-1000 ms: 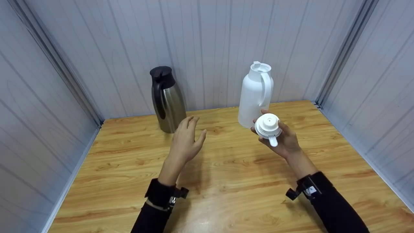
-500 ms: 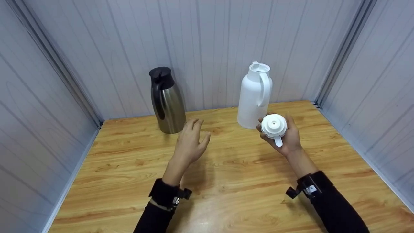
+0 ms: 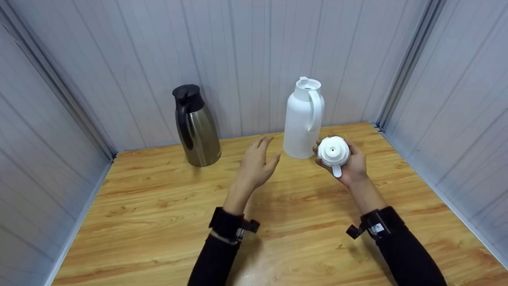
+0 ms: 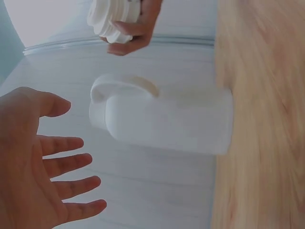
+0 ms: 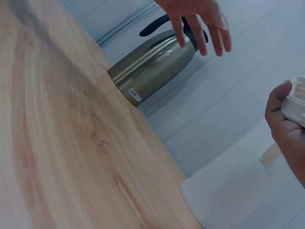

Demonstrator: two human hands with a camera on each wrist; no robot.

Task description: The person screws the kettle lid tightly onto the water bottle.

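The white plastic thermos jug [image 3: 302, 119] stands upright and uncapped at the back of the wooden table [image 3: 158, 206], and probably handles light unless filled, stiff and smooth; its side handle is the natural hold. The left hand [image 3: 256, 167] hovers near its base, fingers spread and holding nothing. The right hand [image 3: 349, 165] cups the white screw lid [image 3: 333, 152] just in front, fingers curled round its ribbed rim; it looks light, rigid and easy to grip.
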